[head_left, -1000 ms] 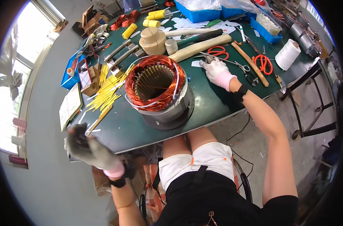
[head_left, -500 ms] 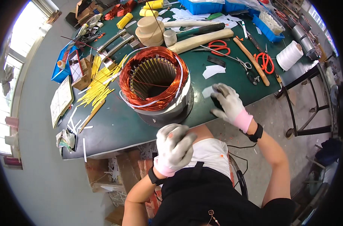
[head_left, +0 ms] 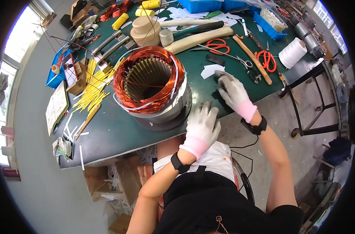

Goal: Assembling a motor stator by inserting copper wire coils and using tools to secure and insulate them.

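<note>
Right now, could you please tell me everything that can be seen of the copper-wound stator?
The stator stands with its open bore upward on the green tabletop, close to the front edge. Its cylindrical grey body looks metallic and sits on a dark round base. Around the top bulges a thick ring of shiny red-orange wire, apparently copper. Yellow strips line the bore, and white sleeving crosses the ring at right and front. Neither the left hand nor the right hand touches it.

Pale grey wall (head_left: 33, 121) left, daylight glaring through windows (head_left: 23, 35). Green-topped counter (head_left: 107, 136), grey floor (head_left: 302, 156), black metal frame (head_left: 322, 130) standing right.
</note>
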The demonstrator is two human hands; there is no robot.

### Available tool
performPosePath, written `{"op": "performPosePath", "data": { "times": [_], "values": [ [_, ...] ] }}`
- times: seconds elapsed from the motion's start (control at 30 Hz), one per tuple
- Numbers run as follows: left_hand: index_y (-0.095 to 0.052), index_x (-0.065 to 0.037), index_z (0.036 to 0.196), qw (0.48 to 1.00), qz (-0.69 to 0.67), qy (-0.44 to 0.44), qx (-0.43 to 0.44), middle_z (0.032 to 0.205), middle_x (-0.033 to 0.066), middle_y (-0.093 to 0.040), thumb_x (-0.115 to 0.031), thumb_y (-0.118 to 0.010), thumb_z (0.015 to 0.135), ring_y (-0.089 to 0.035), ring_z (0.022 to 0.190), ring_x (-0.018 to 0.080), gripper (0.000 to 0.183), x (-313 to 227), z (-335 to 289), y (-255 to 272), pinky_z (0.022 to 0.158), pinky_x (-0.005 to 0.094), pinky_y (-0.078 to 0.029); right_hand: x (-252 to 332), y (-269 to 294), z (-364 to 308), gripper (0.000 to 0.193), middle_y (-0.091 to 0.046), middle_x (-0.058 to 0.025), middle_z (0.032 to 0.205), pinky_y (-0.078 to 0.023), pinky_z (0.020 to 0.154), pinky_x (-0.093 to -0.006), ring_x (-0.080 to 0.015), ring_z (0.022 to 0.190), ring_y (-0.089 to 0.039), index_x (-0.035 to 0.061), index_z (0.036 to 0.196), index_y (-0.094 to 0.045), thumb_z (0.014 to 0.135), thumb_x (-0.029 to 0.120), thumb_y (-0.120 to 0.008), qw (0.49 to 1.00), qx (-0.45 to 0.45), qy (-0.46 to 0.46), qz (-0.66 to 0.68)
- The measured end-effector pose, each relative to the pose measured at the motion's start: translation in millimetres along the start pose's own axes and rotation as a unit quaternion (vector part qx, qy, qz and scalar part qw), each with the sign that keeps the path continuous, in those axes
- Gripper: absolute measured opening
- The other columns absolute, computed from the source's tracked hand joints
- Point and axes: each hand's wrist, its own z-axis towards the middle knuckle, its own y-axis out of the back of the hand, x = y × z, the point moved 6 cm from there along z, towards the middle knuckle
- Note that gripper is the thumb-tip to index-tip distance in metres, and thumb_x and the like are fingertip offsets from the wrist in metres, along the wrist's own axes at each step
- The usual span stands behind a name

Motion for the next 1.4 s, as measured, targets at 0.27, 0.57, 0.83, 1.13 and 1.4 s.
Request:
{"op": "performPosePath", "data": {
  "times": [0.27, 0.57, 0.83, 1.13, 1.4],
  "values": [
    [-0.052, -0.004, 0.111, 1.000, 0.023, 0.000, 0.011, 0.125, 0.0180, -0.049, -0.012, -0.061, 0.071, -0.046, 0.115, 0.0374, 0.042, 4, -14, -1, 0.095, 0.0460, -0.037, -2, -3, -26, 0.013, -0.059, -0.0135, 0.115, -0.044, 0.092, -0.0377, -0.0246, 0.105, -0.056, 0.0031, 0.095, -0.050, 0.083, 0.004, -0.055, 0.978, 0.014, -0.058, 0.198],
    [-0.055, -0.004, 0.115, 0.991, 0.104, -0.062, 0.046, 0.118, 0.0133, -0.052, -0.020, -0.067, 0.070, -0.049, 0.112, 0.0314, 0.050, 1, 2, -23, 0.097, 0.0439, -0.039, -35, 2, -33, 0.017, -0.040, 0.0023, 0.074, -0.034, 0.064, -0.0211, -0.0068, 0.071, -0.037, 0.0071, 0.079, -0.043, 0.086, 0.009, -0.059, 0.946, -0.046, -0.195, 0.255],
    [-0.061, -0.013, 0.084, 0.984, 0.163, -0.029, -0.062, 0.081, 0.0035, -0.052, -0.012, -0.060, 0.074, -0.053, 0.079, 0.0243, 0.010, 13, 17, -17, 0.069, 0.0373, -0.044, -36, 1, -32, 0.017, -0.052, -0.0002, 0.092, -0.043, 0.065, -0.0200, -0.0046, 0.075, -0.050, 0.0026, 0.102, -0.050, 0.087, 0.006, -0.057, 0.850, -0.098, -0.294, 0.427],
    [-0.053, -0.003, 0.078, 0.964, -0.069, -0.058, -0.248, 0.101, 0.0124, -0.063, 0.009, -0.068, 0.065, -0.060, 0.099, 0.0356, 0.023, 10, -5, 27, 0.082, 0.0401, -0.050, 0, -14, -36, 0.013, -0.060, -0.0021, 0.083, -0.045, 0.073, -0.0231, -0.0072, 0.077, -0.054, 0.0013, 0.095, -0.057, 0.083, 0.007, -0.059, 0.866, 0.147, -0.199, 0.435],
    [-0.051, -0.003, 0.079, 0.810, -0.426, 0.278, -0.291, 0.081, 0.0016, -0.059, 0.002, -0.069, 0.079, -0.048, 0.070, 0.0043, 0.019, 24, -24, 24, 0.063, 0.0192, -0.042, 6, -14, -41, 0.013, -0.059, -0.0090, 0.102, -0.046, 0.067, -0.0233, -0.0085, 0.075, -0.054, 0.0056, 0.086, -0.050, 0.080, 0.012, -0.061, 0.730, 0.100, -0.262, 0.624]
  ]
}}
